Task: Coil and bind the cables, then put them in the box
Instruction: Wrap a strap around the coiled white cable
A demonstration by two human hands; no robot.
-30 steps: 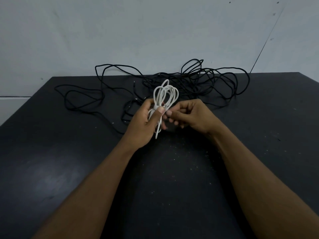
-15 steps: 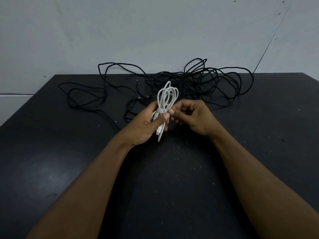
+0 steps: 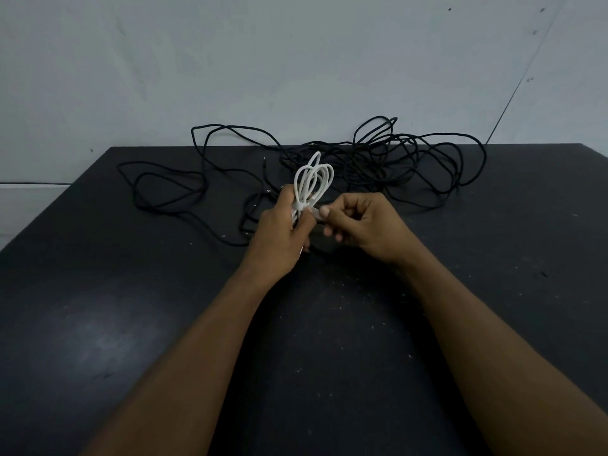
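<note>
Nearest the cam, two bare forearms reach out over the dark table (image 3: 131, 324), which is dusted w/ pale specks. Mid-table, just above the surface, the left hand (image 3: 279, 232) grips the white cable (image 3: 312, 179) round its waist, fingers curled on the bundle. The loops fan up out of the fist and a short bit of white shows below the hand. The right hand (image 3: 365, 225) sits just beside it, thumb + forefinger pinching the free end of a white tie (image 3: 316, 212) that looks wrapped round the coil's neck, other fingers curled under. My read: white cable is coiled, binding is underway but prob not fastened yet; can't tell if the tie is locked or just pulled taut. Further back, the black cable (image 3: 411, 159) lies in a loose tangle along the far edge of the table, some loops rising against the grey wall (image 3: 230, 60). It's not coiled and not bound, and I can't tell if it's one cable or several. No box in view, so nothing is stowed as far as seen. Left to do, approx: finish the tie, coil + bind the black one(s), then put all in the box. Roughly a third done at most.
</note>
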